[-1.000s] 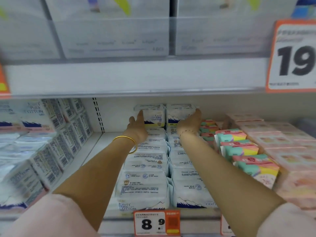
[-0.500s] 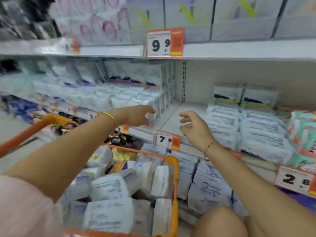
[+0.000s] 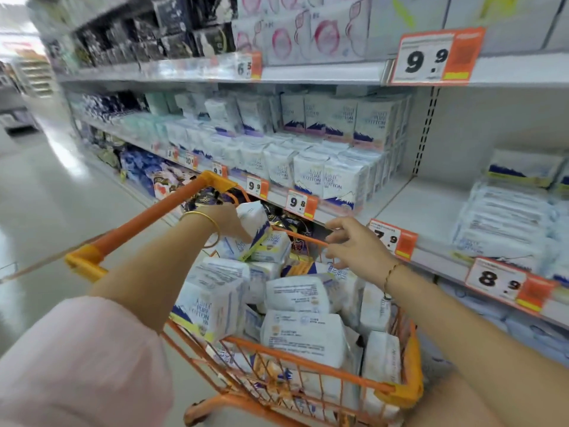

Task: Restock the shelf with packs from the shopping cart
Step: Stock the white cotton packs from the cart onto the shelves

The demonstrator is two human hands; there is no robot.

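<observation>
White pack (image 3: 254, 217) sits tilted atop the heap in the orange cart (image 3: 411, 377). The left hand (image 3: 228, 220) is clamped on its near side. The grip looks partial, so on lifting the pack may slip or drag other packs (image 3: 301, 334) out. The right hand (image 3: 354, 248) hovers near its right, fingers loosely apart, holding nothing.
</observation>
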